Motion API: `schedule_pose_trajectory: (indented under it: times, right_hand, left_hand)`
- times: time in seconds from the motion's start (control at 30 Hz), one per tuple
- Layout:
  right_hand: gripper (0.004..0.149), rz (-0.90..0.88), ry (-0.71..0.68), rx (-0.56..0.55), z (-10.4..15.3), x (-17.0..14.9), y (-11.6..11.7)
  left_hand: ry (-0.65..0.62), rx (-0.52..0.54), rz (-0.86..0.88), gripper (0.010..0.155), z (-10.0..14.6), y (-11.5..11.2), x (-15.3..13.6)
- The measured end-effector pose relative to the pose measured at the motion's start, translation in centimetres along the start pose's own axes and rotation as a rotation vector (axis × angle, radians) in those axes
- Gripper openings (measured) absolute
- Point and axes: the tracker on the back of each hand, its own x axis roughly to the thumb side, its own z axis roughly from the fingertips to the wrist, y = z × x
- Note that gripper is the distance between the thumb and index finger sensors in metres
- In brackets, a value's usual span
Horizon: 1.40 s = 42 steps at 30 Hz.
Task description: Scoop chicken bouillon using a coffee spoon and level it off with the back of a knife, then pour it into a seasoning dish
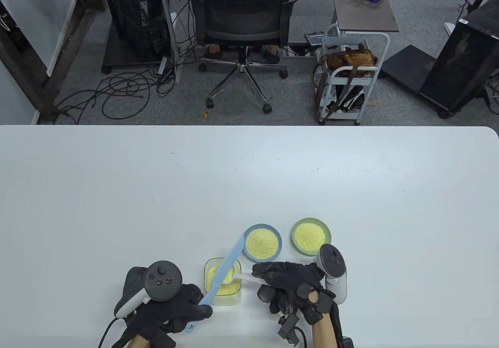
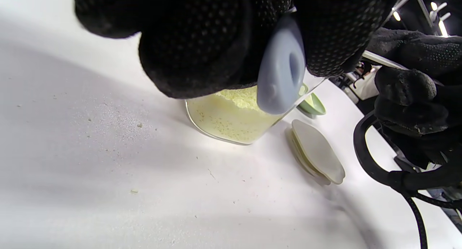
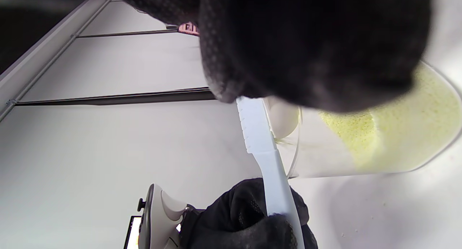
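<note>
My left hand (image 1: 171, 305) pinches the light, stiff plastic knife (image 1: 222, 276) by its handle end, blade across the bouillon container (image 1: 222, 281); right hand (image 1: 290, 285) grips the spoon (image 1: 249, 279) over it.

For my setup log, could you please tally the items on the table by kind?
Seasoning dishes: 2, blue and green
Clear bouillon container: 1
Lid: 1
Blue knife: 1
White spoon: 1
Total: 6
</note>
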Motion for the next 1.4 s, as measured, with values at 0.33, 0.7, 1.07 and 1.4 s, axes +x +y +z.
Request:
schedule_pose_trajectory:
  times: [0.33,0.7,1.07,1.4]
  right_hand:
    - [0.041,-0.006,-0.014,0.001,0.2,0.1,-0.2]
    - [0.041,-0.017,-0.017,-0.002,0.5,0.3,-0.6]
    - [0.041,-0.029,-0.015,-0.003,0.6,0.3,-0.8]
    - [0.041,-0.026,-0.015,-0.006,0.6,0.3,-0.8]
  left_hand:
    - [0.012,0.0,0.007,0.048,0.1,0.3,-0.3]
    - [0.024,-0.005,0.024,0.048,0.1,0.7,-0.9]
    - [0.025,0.011,0.059,0.047,0.4,1.3,-1.5]
    - [0.283,0.185,0.08,0.049,-0.3,2.1,-5.4]
